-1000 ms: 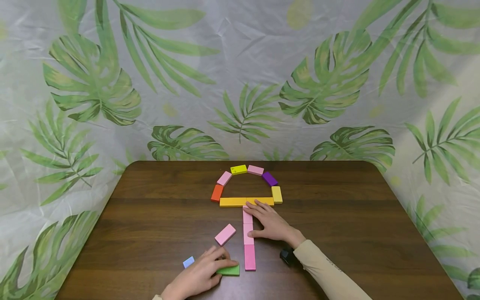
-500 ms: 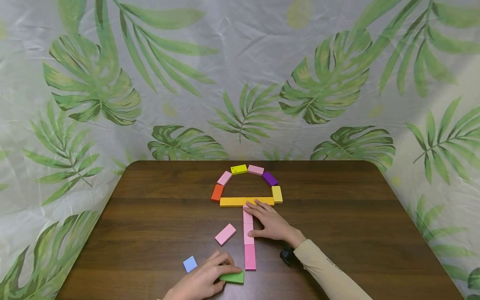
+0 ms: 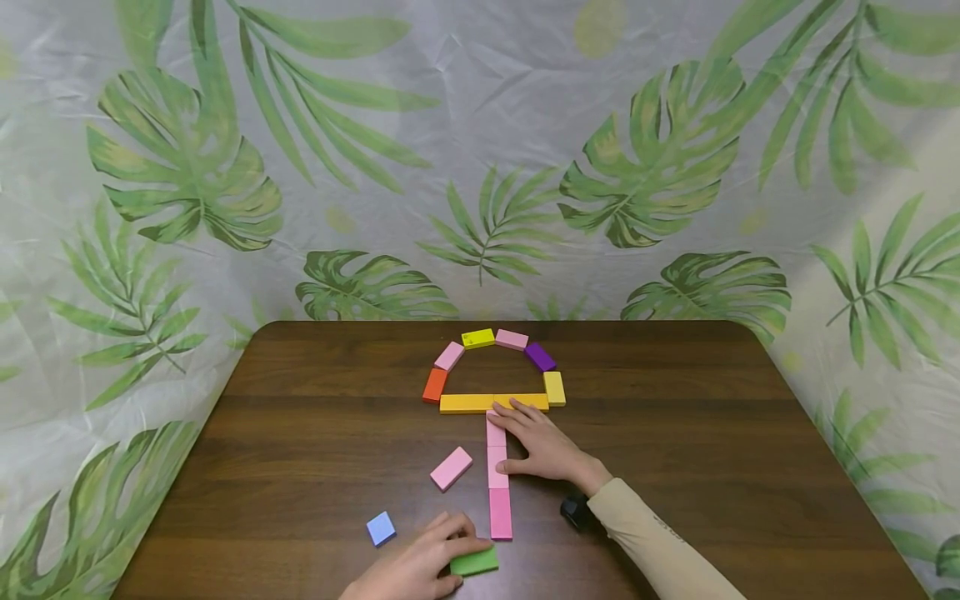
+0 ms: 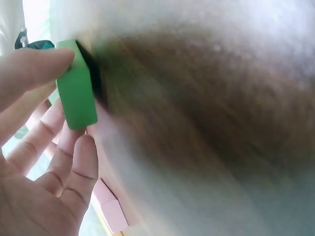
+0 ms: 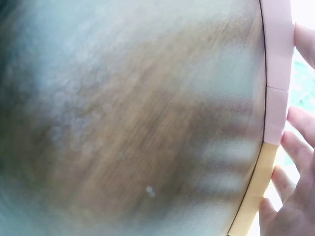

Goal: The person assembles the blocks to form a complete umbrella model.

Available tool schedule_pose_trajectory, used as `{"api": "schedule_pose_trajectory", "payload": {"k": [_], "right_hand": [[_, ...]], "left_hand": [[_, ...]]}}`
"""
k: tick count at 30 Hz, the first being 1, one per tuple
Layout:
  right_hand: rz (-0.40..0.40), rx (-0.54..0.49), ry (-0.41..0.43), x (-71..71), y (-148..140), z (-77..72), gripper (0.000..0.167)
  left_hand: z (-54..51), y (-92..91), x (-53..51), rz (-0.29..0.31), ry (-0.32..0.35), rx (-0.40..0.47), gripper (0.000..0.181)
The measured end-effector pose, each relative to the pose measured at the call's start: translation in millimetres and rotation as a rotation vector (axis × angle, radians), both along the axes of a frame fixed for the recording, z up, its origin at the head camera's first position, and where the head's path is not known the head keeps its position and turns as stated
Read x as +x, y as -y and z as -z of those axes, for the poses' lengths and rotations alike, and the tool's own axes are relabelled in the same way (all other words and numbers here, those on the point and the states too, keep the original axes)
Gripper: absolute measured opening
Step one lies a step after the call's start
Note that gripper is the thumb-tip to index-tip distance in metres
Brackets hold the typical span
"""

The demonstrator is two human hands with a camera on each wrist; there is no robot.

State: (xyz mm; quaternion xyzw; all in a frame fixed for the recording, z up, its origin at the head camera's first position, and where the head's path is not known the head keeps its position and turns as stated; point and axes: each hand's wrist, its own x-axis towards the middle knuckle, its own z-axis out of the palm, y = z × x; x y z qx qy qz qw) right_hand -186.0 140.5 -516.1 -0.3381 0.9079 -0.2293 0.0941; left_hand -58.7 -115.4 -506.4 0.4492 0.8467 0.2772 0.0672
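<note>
My left hand (image 3: 423, 557) pinches a green rectangular block (image 3: 476, 562) between thumb and fingers, just below the foot of a pink block column. In the left wrist view the thumb lies across one face of the green block (image 4: 78, 96). My right hand (image 3: 543, 446) rests on the column with fingers extended. Its thumb touches the middle light pink block (image 3: 497, 461), and its fingertips reach the top pink block and the orange blocks (image 3: 467, 404) laid crosswise above. A darker pink block (image 3: 500, 513) forms the column's lower end.
Above the orange row, an arch of several blocks includes a red one (image 3: 434, 386) and a purple one (image 3: 540, 357). A loose pink block (image 3: 452, 468) and a small blue block (image 3: 381, 528) lie left of the column. A black object (image 3: 574, 511) sits beside the right wrist.
My left hand has slid the green block right and slightly nearer to me, below the column's end. The blue block is now fully uncovered. My right hand has stayed in place.
</note>
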Motion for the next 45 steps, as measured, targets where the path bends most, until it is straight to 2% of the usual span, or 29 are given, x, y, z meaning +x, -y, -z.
{"api": "schedule_pose_trajectory", "payload": {"k": [6, 12, 21, 31, 38, 45], "right_hand": [[0.000, 0.002, 0.000, -0.2, -0.3, 0.9, 0.080], [0.003, 0.002, 0.007, -0.6, -0.6, 1.8, 0.081], [-0.004, -0.001, 0.000, -0.5, -0.8, 2.0, 0.081], [-0.001, 0.005, 0.006, -0.1, -0.2, 1.1, 0.080], [0.002, 0.006, 0.010, 0.3, -0.1, 0.8, 0.080], [0.001, 0.004, 0.013, 0.7, -0.2, 0.5, 0.080]], "left_hand": [[3.6, -2.6, 1.5, 0.041, -0.072, -0.012, 0.056], [6.2, -7.0, 0.6, 0.064, -0.066, -0.014, 0.059], [6.6, -9.3, -0.5, 0.037, -0.053, -0.018, 0.056], [5.5, -9.0, -0.7, 0.015, -0.109, -0.035, 0.057], [4.7, -8.1, 0.5, -0.002, -0.079, -0.035, 0.056], [5.5, -7.4, 0.8, -0.002, -0.097, -0.028, 0.057]]}}
